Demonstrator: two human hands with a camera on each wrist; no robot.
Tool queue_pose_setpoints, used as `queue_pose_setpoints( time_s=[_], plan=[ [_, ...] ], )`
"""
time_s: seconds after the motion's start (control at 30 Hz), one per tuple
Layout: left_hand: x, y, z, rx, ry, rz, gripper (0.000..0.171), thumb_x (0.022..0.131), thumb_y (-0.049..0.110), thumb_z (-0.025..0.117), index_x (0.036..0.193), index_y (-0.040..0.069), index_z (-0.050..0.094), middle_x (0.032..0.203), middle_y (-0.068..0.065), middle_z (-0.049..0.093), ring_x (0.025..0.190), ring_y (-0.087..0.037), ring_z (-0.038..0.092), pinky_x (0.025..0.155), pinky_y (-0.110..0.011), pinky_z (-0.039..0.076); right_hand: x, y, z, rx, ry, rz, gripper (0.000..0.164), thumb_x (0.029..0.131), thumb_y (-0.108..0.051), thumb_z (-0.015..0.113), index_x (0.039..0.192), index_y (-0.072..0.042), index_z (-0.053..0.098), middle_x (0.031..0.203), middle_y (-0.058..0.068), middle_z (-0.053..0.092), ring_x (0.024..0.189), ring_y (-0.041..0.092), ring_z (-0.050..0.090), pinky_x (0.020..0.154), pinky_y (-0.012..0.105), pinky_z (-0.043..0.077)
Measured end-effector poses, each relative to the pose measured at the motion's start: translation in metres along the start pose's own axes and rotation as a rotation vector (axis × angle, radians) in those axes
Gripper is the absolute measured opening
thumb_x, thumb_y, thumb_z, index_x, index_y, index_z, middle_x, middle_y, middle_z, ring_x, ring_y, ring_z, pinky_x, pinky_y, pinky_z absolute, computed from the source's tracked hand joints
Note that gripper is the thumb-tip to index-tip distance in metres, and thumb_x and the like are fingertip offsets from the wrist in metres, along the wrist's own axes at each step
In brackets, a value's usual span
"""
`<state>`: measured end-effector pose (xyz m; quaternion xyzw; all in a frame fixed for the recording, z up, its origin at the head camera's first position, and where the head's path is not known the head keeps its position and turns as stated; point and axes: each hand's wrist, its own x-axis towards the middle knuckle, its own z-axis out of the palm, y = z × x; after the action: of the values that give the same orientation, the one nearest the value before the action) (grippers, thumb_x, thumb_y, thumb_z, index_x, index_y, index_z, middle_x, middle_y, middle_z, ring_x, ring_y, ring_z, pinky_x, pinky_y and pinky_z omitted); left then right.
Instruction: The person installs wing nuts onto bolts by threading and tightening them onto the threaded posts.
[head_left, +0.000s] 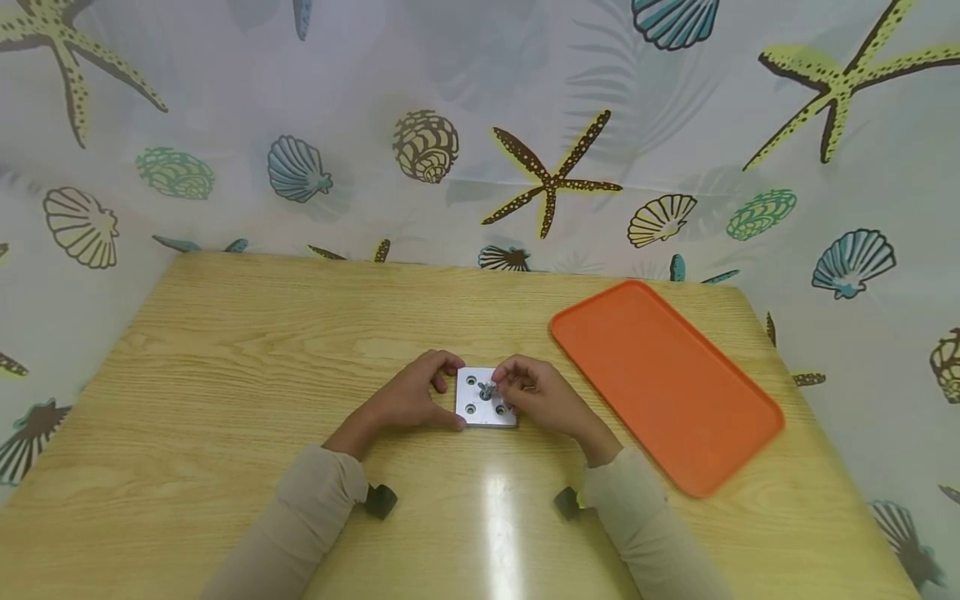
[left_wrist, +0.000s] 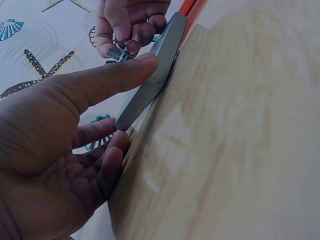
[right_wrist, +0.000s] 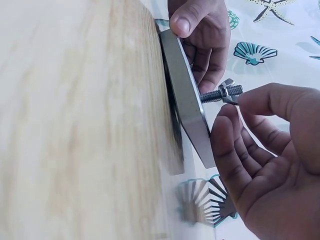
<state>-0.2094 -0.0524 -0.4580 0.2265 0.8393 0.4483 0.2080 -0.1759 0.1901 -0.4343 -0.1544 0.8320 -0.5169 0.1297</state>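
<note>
Best to hold the metal plate (head_left: pixel 485 416) steady on the bench (head_left: pixel 300 333), to the left of the orange tray (head_left: pixel 667 383), with the left grip (head_left: pixel 414 397) holding its left side, by thumb at the near corner and by finger at the far one. Better to leave the top face free, for having room to turn. With the right grip (head_left: pixel 543 396) pinching the wing nut (right_wrist: pixel 224 90), partway along the threaded bolt (right_wrist: pixel 210 96) and apart from the plate's face, turn probably in small, even strokes, with a fresh hold after each one. Pinch lightly and centred around the bolt, to avoid pulling it sideways or, perhaps, crossing the thread. Watch for any turning of the bolt together with the nut. Cannot tell tightening from loosening here; so, feel first the resistance, and never force.
</note>
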Motion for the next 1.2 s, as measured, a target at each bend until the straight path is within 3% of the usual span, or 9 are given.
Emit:
queue_pose_setpoints(
  time_s=[0.37,0.7,1.2],
  plan=[
    [-0.0017,0.0009,0.0020,0.004,0.003,-0.005,0.081,0.070,0.027,0.092,0.138,0.013,0.050,0.130,-0.004,0.054,0.105,-0.018,0.054,0.090,-0.033,0.047,-0.0019,-0.0008,0.0005,0.041,-0.017,0.034,0.015,0.098,-0.003,0.057,0.110,0.003,0.062,0.095,0.021,0.064,0.079,0.017,0.059,0.065,0.024,0.056],
    [-0.0034,0.0011,0.0060,0.005,0.011,-0.002,0.081,0.070,0.026,0.092,0.138,0.012,0.050,0.131,-0.004,0.054,0.105,-0.018,0.054,0.090,-0.032,0.047,-0.0034,0.0052,0.0009,0.024,-0.025,0.014,0.018,0.096,-0.002,0.057,0.113,0.000,0.063,0.093,0.015,0.063,0.080,0.016,0.059,0.065,0.022,0.055],
    [-0.0065,0.0016,0.0066,0.003,0.006,0.019,0.081,0.072,0.028,0.091,0.139,0.012,0.049,0.132,-0.005,0.054,0.107,-0.019,0.055,0.092,-0.035,0.048,-0.0034,0.0073,0.0014,-0.017,-0.053,-0.037,0.030,0.096,-0.004,0.059,0.126,-0.003,0.064,0.089,0.014,0.065,0.067,0.010,0.056,0.058,0.021,0.049]
  ],
)
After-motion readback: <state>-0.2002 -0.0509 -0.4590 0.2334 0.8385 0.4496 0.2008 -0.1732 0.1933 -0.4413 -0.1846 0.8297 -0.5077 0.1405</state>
